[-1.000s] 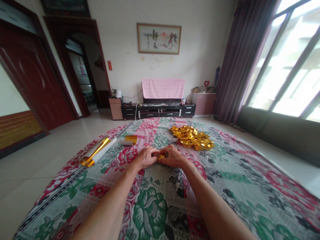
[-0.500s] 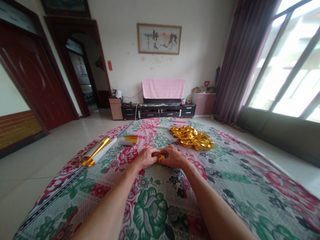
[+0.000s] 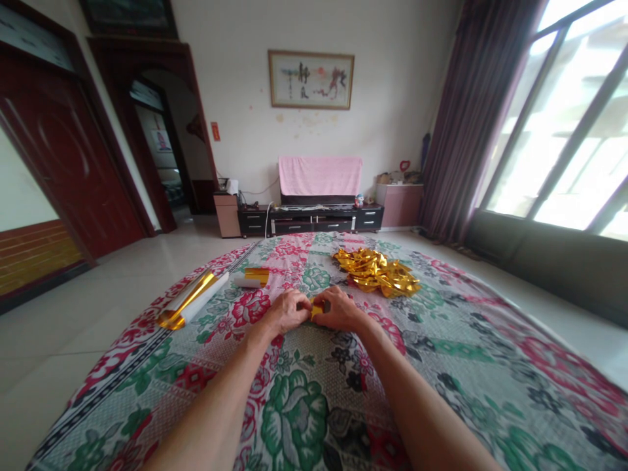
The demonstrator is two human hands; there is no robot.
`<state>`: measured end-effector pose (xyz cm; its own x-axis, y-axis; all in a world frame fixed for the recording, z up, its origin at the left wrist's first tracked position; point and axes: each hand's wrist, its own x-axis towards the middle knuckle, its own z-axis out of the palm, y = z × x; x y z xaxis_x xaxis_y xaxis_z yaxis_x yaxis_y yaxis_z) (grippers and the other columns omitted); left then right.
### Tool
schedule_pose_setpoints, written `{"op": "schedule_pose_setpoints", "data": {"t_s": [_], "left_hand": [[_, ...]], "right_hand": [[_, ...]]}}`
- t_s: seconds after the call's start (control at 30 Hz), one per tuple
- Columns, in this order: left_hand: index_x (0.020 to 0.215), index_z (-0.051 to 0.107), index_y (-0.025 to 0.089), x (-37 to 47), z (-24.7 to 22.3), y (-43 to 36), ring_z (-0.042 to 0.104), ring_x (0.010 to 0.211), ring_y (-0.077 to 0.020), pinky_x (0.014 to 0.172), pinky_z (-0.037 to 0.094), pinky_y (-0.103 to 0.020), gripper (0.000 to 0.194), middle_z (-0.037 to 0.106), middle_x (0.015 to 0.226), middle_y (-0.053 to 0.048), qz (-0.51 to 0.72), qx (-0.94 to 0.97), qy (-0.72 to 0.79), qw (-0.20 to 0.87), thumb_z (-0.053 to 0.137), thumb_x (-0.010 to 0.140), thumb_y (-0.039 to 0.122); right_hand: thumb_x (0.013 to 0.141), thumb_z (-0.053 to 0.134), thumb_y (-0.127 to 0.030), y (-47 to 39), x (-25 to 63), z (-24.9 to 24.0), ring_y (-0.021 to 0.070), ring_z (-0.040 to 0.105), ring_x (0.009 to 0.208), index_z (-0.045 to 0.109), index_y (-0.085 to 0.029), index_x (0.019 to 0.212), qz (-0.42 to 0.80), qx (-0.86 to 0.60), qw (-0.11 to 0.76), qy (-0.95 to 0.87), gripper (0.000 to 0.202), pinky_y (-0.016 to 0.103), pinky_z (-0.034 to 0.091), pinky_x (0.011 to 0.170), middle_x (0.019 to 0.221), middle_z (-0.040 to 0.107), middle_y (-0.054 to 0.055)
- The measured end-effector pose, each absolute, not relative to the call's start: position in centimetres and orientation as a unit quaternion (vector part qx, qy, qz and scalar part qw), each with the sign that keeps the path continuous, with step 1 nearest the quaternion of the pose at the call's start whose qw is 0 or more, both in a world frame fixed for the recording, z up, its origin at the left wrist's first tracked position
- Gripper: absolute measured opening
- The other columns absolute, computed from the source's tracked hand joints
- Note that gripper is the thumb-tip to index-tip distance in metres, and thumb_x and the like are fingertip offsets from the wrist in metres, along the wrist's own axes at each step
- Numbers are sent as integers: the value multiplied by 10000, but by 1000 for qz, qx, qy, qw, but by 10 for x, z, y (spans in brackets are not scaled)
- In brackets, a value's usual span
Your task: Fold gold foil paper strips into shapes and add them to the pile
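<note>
Left hand (image 3: 288, 311) and right hand (image 3: 337, 309) hold gold foil (image 3: 316, 310); picture (image 3: 311, 80) bears Chinese characters (image 3: 303, 73).

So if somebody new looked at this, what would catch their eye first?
Probably the shiny gold foil pile, right of centre on the flowered cloth. Next, the left hand and right hand, close together at a small gold piece nearer the camera. Beyond, a pink cloth hangs above the black cabinet.

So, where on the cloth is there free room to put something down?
The cloth is free right of the right arm, between the arms, and left of the left arm, nearer than the large roll. Crowded: the gold piece between left hand and right hand, with small roll and foil pile beyond.
</note>
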<state>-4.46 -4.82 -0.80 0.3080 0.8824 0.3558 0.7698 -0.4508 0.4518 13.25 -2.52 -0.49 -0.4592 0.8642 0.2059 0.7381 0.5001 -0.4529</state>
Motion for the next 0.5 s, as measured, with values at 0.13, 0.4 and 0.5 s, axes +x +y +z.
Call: {"op": "schedule_pose_setpoints", "data": {"t_s": [0.13,0.4,0.5], "left_hand": [[718,690,185,-45,-9,-47,574,778,-149,765,431,-238,144,646,768,-22,280,804,517,92,550,687,192],[681,698,188,-45,-9,-48,572,754,-141,753,434,-229,144,640,748,-23,282,799,524,86,554,681,193],[676,700,190,-45,-10,-47,570,755,-141,753,435,-229,143,641,750,-23,281,799,524,84,557,680,197]], "right_hand": [[624,614,-436,-23,132,-7,213,517,978,663,-287,965,149,-475,209,-842,376,326,403,829,1044,545,49],[619,616,-448,-22,133,-7,215,513,980,657,-292,993,150,-473,208,-843,408,325,394,844,1052,546,43],[614,621,-452,-22,133,-7,216,513,981,654,-288,995,150,-477,207,-841,417,323,395,839,1068,545,41]]}}
